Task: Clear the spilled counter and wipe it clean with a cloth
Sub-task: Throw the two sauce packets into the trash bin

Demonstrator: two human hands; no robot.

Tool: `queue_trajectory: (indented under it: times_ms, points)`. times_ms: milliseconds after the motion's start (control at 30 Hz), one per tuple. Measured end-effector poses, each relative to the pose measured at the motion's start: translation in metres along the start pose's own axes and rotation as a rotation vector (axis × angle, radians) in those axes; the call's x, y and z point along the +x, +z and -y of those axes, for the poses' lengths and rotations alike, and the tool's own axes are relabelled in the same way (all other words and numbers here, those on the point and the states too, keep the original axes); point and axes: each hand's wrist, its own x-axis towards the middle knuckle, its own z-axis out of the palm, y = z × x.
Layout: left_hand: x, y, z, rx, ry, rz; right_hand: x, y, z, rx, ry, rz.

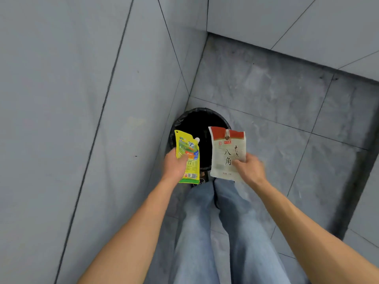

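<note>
Both bare forearms extend forward and converge. Left hand (pixel 176 164) closed, thumb on top. Right hand (pixel 249 167) closed in a pinch, slightly blurred, apparently palm down.

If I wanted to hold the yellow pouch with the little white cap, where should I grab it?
Probably grab the yellow pouch by its flat lower body, coming from the side edge, the way the left hand pinches it now. The pouch is thin and floppy, so a wide flat part gives fingers more to press on. The white cap at the top corner looks too small to hold well.
</note>
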Motion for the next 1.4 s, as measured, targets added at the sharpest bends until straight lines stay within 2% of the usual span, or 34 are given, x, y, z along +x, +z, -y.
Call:
queue_trajectory:
  times_ms: [133, 300, 433, 567, 700, 833, 1067, 1200, 1400]
  points:
    - [0.101, 0.052, 0.037, -0.05, -0.006, -0.032, 0.102, 0.057, -0.019, -0.084, -0.039, 0.047]
    - [0.189, 0.104, 0.072, -0.071, -0.023, -0.065, 0.197, 0.112, -0.037, -0.212, -0.079, 0.07]
    - [0.236, 0.129, 0.086, -0.082, -0.059, -0.043, 0.243, 0.137, -0.04, -0.24, -0.053, 0.078]
    - [0.244, 0.135, 0.095, -0.119, -0.124, -0.005, 0.251, 0.14, -0.04, -0.289, -0.045, 0.067]
    - [0.207, 0.119, 0.091, -0.157, -0.124, 0.011, 0.215, 0.122, -0.035, -0.279, -0.172, 0.048]
    - [0.14, 0.095, 0.075, -0.178, -0.132, 0.061, 0.159, 0.089, -0.035, -0.285, -0.227, 0.118]
    - [-0.012, 0.033, 0.052, -0.066, -0.185, 0.163, 0.015, 0.003, -0.04, -0.296, -0.175, 0.154]
    - [-0.094, -0.008, 0.041, 0.003, -0.17, 0.155, -0.064, -0.048, -0.043, -0.311, -0.13, 0.156]
    - [-0.203, -0.053, 0.021, 0.108, -0.148, 0.176, -0.163, -0.107, -0.057, -0.201, -0.069, 0.162]
